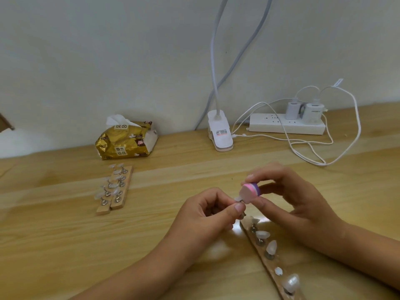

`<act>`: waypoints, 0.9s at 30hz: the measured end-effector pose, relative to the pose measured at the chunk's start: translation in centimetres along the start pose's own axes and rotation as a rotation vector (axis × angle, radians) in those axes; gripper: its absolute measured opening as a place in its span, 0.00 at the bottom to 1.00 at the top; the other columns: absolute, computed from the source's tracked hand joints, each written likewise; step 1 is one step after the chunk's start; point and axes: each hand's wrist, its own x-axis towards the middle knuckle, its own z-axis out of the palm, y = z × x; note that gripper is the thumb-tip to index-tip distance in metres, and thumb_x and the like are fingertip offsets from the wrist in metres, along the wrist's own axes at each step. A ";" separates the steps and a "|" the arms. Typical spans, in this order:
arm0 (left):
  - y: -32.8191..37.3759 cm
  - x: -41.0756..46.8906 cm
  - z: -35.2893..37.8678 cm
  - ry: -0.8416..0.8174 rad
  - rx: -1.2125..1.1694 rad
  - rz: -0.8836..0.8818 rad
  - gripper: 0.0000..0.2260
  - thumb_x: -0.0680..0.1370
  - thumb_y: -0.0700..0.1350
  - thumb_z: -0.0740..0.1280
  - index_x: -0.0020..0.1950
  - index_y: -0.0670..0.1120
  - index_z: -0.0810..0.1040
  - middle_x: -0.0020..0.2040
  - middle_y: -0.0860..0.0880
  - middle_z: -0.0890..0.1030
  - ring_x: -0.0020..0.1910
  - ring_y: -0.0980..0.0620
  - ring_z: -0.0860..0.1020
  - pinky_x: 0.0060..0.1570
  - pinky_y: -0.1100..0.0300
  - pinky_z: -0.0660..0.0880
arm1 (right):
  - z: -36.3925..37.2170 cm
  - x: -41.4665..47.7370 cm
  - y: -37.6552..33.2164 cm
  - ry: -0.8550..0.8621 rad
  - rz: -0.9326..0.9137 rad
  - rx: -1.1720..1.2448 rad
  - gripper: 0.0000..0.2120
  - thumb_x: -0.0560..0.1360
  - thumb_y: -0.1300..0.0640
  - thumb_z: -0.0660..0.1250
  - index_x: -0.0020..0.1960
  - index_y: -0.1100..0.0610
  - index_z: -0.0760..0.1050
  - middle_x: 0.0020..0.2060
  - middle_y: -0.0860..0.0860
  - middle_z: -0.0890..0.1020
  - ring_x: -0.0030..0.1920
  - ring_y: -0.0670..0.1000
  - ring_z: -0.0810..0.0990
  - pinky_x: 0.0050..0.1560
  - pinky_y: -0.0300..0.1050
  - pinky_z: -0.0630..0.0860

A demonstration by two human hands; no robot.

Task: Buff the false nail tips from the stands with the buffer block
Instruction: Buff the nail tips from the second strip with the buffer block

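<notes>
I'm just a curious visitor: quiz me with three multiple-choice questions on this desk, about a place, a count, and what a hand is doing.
1. Where is the tissue pack? A) by the wall, behind the two wooden stands B) under the right hand C) on the power strip
2. How many chargers sit in the power strip? A) none B) two C) five
3. What does the right hand do? A) lies flat B) holds the buffer block C) pulls a tissue

Answers: 1 A, it lies near the wall beyond the stands. 2 B, two white ones stand side by side. 3 B, its fingers grip the block at the nail tip the left hand pinches.
</notes>
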 end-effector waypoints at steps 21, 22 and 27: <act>-0.4 0.0 -0.4 -0.042 0.073 0.039 0.06 0.74 0.44 0.72 0.37 0.51 0.81 0.38 0.50 0.83 0.37 0.56 0.78 0.40 0.63 0.74 | -0.1 0.1 0.1 -0.020 -0.004 -0.047 0.13 0.76 0.56 0.67 0.60 0.52 0.74 0.53 0.45 0.79 0.54 0.48 0.81 0.54 0.39 0.79; -0.5 0.1 -0.4 -0.041 0.074 0.040 0.06 0.74 0.45 0.73 0.37 0.51 0.81 0.38 0.50 0.83 0.37 0.56 0.78 0.41 0.62 0.75 | -0.1 0.1 0.1 -0.021 0.012 -0.038 0.13 0.76 0.55 0.67 0.60 0.52 0.74 0.53 0.45 0.79 0.54 0.48 0.81 0.54 0.39 0.79; -0.4 0.1 -0.3 -0.034 0.055 0.041 0.07 0.74 0.42 0.72 0.37 0.49 0.80 0.36 0.51 0.83 0.34 0.58 0.77 0.38 0.65 0.74 | 0.0 0.0 0.2 -0.020 0.043 -0.032 0.12 0.76 0.55 0.69 0.59 0.51 0.74 0.53 0.44 0.79 0.54 0.47 0.81 0.54 0.39 0.79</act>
